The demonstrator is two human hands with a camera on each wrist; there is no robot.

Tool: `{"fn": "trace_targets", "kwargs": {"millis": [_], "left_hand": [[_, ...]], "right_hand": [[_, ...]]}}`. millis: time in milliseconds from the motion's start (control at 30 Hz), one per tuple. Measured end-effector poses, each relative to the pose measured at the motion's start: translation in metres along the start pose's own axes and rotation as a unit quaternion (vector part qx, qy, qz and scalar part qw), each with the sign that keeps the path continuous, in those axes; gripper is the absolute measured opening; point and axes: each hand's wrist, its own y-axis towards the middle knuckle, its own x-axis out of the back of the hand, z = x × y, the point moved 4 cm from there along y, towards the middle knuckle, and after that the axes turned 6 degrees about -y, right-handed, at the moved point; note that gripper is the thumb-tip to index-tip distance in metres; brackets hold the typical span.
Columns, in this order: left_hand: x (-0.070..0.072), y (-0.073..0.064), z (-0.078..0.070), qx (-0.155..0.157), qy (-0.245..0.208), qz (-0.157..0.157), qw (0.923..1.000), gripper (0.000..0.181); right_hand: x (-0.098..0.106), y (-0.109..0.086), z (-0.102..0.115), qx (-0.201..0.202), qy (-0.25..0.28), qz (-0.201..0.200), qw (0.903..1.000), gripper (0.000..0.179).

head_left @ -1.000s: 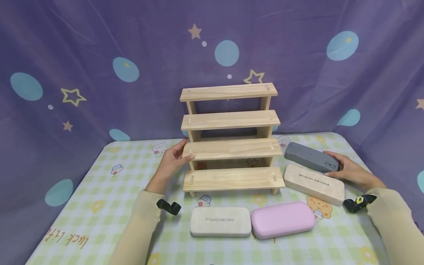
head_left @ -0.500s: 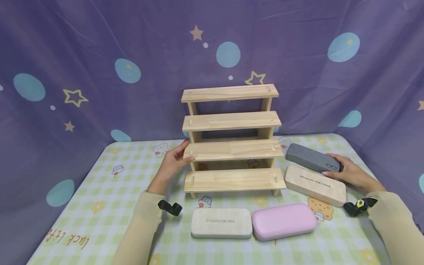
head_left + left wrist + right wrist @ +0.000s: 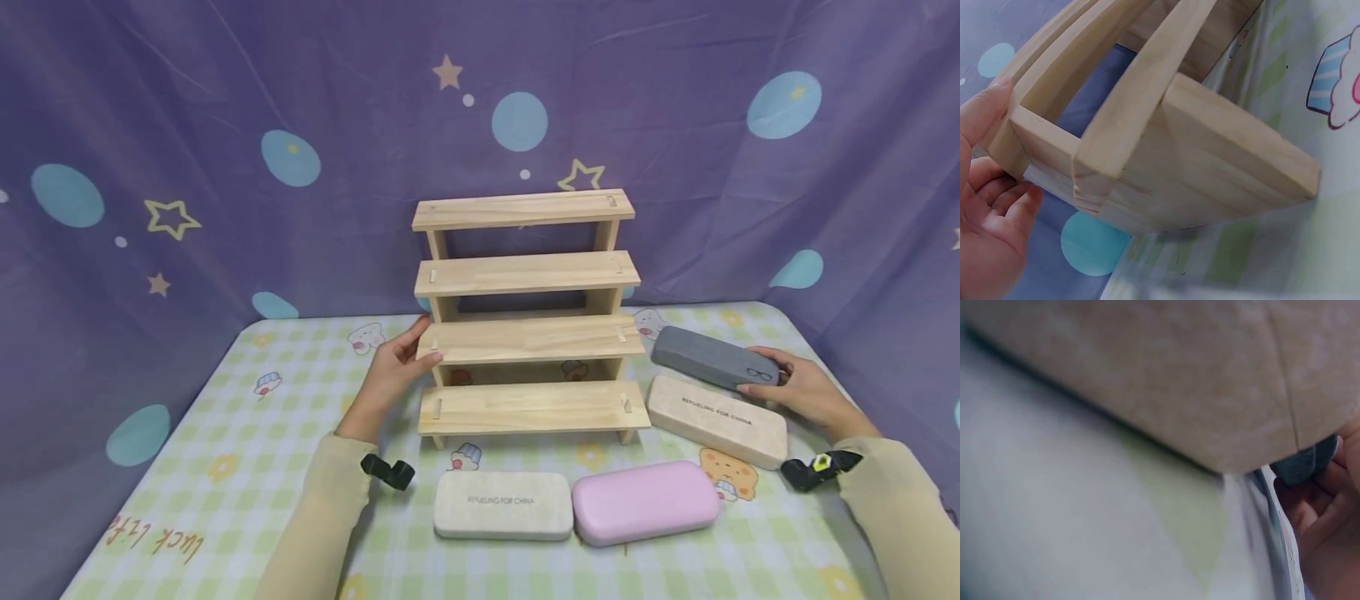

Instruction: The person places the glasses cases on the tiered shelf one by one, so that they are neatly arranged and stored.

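Note:
A four-step wooden rack (image 3: 525,333) stands at the middle of the table. My left hand (image 3: 393,367) grips its left end at the second step, thumb on the front edge; in the left wrist view the hand (image 3: 985,206) curls round the rack's side (image 3: 1147,144). My right hand (image 3: 795,385) grips the near end of a grey glasses case (image 3: 708,357), which lies tilted by the rack's right side. In the right wrist view only a sliver of the grey case (image 3: 1307,464) shows by my fingers (image 3: 1322,519), behind a beige case (image 3: 1166,375).
A beige case (image 3: 716,419) lies just in front of the grey one. A second beige case (image 3: 502,504) and a pink case (image 3: 645,502) lie side by side near the front edge. The checked tablecloth (image 3: 247,467) covers the table; a purple starred curtain hangs behind.
The grey case has shifted slightly right with my right hand on it. The left hand stays on the rack.

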Motion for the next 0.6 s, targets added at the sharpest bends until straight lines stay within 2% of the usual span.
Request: {"fn": "trace_targets", "kwargs": {"millis": [300,600], "left_hand": [[0.0,0.001,-0.001,0.005,0.006,-0.002,1.0,0.065],[0.001,0.002,0.0,0.004,0.004,0.0,1.0,0.065]], "right_hand": [[0.008,-0.004,0.001,0.006,0.0,-0.035,0.9994,0.073],[0.03,-0.005,0.009,-0.014,-0.023,-0.052,0.9983,0.069]]}}
